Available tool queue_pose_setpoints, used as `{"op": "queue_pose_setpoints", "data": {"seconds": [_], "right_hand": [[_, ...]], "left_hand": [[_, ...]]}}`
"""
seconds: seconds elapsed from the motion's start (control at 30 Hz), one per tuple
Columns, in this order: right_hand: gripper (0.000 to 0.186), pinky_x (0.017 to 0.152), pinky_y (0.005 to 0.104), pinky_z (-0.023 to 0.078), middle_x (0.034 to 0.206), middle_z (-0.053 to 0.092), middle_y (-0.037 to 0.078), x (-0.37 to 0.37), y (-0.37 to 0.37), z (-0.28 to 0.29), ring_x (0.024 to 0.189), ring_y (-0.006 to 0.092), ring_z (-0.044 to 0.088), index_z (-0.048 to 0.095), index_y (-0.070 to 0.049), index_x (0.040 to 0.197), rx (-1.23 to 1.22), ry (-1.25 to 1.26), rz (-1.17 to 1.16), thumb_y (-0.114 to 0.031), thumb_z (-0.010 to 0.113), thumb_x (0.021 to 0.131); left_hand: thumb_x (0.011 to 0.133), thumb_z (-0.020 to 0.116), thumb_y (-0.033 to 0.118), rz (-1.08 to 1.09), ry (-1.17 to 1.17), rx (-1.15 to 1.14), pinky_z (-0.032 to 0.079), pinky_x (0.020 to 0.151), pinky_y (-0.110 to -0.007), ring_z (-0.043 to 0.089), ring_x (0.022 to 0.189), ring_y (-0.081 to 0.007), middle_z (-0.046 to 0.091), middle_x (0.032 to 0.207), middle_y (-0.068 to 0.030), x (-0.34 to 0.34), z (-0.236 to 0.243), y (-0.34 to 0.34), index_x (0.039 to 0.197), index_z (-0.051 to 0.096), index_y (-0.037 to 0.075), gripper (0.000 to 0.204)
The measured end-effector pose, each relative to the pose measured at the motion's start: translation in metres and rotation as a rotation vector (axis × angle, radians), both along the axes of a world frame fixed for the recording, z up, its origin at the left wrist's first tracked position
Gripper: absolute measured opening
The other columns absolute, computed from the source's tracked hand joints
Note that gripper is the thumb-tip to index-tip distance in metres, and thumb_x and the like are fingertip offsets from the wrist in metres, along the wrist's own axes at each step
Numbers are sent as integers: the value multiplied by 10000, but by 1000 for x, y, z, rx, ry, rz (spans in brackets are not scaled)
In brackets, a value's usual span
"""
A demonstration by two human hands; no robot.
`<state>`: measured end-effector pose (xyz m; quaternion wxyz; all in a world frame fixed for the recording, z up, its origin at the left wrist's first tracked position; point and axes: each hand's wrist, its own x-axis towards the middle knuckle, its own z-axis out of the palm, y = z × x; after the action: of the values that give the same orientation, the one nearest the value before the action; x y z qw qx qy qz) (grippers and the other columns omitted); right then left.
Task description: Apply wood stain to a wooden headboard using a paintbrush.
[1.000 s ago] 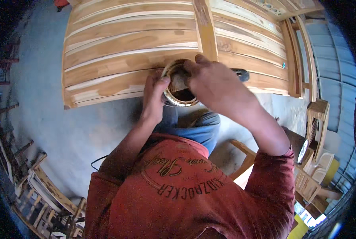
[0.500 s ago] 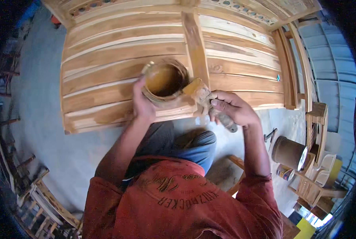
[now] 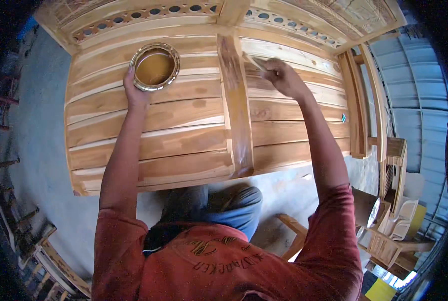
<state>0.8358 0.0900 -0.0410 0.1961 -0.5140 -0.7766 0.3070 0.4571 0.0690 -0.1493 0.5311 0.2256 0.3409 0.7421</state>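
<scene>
My left hand (image 3: 134, 91) grips a round open can (image 3: 156, 89) of yellow-brown liquid from its near left side. The can is over the left part of a slatted wooden bench seat (image 3: 184, 133); whether it rests on the slats I cannot tell. Farther right, my right hand (image 3: 284, 79) is closed around a paintbrush (image 3: 256, 62), its bristles at the pale slats just right of the middle crosspiece (image 3: 235, 95). Fingers hide most of the brush handle. Wet, darker streaks show on the crosspiece.
A carved backrest with a row of round holes (image 3: 153, 11) rises along the far edge. An armrest frame (image 3: 356, 100) bounds the right. On the floor at right are a metal drum (image 3: 365, 206) and wooden furniture pieces (image 3: 387, 246); more wooden frames (image 3: 58, 261) stand at lower left.
Both hands have moved away from me over the seat and apart. The can went far left; the brush left the can's rim and reached the far slats right of the crosspiece.
</scene>
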Motion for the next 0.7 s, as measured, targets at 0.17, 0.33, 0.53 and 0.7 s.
{"op": "queue_pose_setpoints", "data": {"seconds": [0.17,0.33,0.53,0.7], "right_hand": [[499,703,365,457,948,576,108,-13,87,-35,748,277,551,627,-225,1176,451,-445,249,-13,606,726],[491,737,387,471,974,578,114,-25,137,-52,772,292,564,634,-244,1156,633,-586,336,-5,580,730],[437,763,393,480,989,579,117,-39,165,-54,786,299,573,636,-243,1137,641,-672,393,-40,559,758],[411,775,387,483,995,582,124,-41,166,-64,787,302,581,631,-235,1139,582,-688,408,-73,552,770]], "left_hand": [[870,451,345,26,-7,-60,469,834,-343,584,986,-190,615,1114,-67,-8,-16,0,1159,559,84,404],[873,435,344,25,81,-13,476,827,-355,584,990,-193,618,1113,-70,-10,-18,-1,1166,559,84,410],[883,410,342,48,68,-8,476,834,-361,583,998,-193,617,1113,-76,-15,-26,-3,1165,561,77,416],[855,445,350,48,198,-39,446,882,-365,553,1060,-222,579,1181,-100,-17,-27,-3,1222,512,66,469]]}}
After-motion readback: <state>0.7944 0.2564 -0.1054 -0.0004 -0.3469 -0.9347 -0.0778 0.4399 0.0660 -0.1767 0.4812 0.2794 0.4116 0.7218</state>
